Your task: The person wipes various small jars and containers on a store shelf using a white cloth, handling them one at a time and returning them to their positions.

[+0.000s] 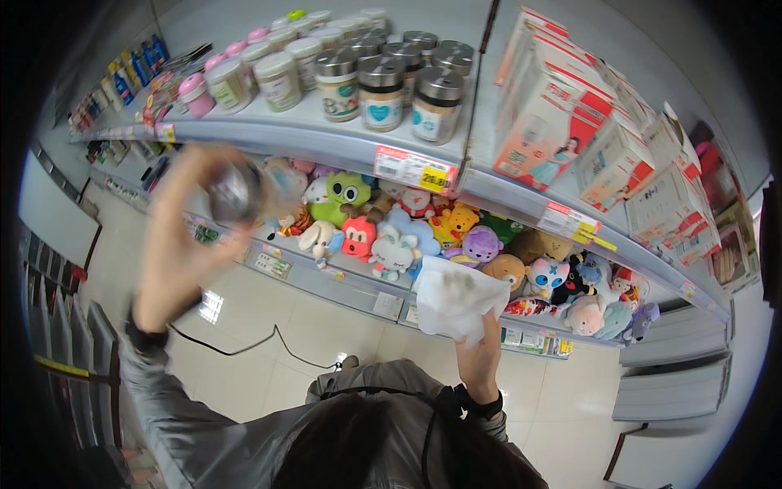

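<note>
My left hand (189,214), blurred by motion, grips a jar (235,192) with a silvery lid in front of the upper shelf's left part. Between the thumb and fingers the lid faces me, and the jar's body points away toward the plush toys. A white cloth (461,293) with a grey-brown smudge drapes over my right hand (479,336), hiding most of the fingers. That hand is held low, in front of the plush toys (397,244). Similar metal-lidded jars (382,91) stand grouped on the upper shelf (317,131).
White-lidded tubs (278,82) and pink-lidded containers (197,95) stand left of the jars. Boxes picturing a light bulb (544,116) fill the right shelf section. Price tags (415,168) line the shelf edge. A black cable (256,348) hangs from near my left wrist, above the tiled floor (244,385).
</note>
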Demonstrator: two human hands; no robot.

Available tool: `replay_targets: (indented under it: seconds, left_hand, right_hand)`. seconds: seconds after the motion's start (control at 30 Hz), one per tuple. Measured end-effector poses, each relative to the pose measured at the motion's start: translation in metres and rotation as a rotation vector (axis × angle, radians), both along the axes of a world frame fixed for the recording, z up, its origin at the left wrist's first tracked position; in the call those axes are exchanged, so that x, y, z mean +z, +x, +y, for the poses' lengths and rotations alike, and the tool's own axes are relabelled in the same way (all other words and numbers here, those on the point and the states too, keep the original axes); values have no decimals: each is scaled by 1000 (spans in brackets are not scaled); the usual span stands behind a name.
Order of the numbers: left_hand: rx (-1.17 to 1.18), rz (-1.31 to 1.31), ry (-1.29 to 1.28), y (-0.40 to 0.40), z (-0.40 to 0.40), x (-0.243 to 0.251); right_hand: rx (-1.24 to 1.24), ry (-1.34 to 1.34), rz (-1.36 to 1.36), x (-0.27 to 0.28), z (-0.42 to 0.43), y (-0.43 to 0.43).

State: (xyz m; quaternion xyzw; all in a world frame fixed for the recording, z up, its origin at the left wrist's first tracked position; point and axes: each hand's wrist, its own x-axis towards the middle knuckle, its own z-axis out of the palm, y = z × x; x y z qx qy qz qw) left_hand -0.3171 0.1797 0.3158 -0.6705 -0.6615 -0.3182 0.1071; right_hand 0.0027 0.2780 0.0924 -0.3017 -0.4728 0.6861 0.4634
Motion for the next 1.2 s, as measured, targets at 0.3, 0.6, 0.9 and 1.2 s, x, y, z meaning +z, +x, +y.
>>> replay_targets:
  seconds: [0.3, 0.6, 0.9, 1.2]
  left_hand:
    - [-89, -623, -105, 65, -1, -175]
    - [-193, -802, 91, 90, 11, -186]
    - [-284, -716, 48, 86, 12, -177]
    - [-252, -661, 173, 89, 23, -189]
  right_hand:
    - [63, -221, 123, 29, -23, -58]
    - [-23, -41, -58, 30, -47, -51]
    - [-111, 110, -320, 32, -58, -46]
    - [-84, 1282, -941, 73, -33, -69]
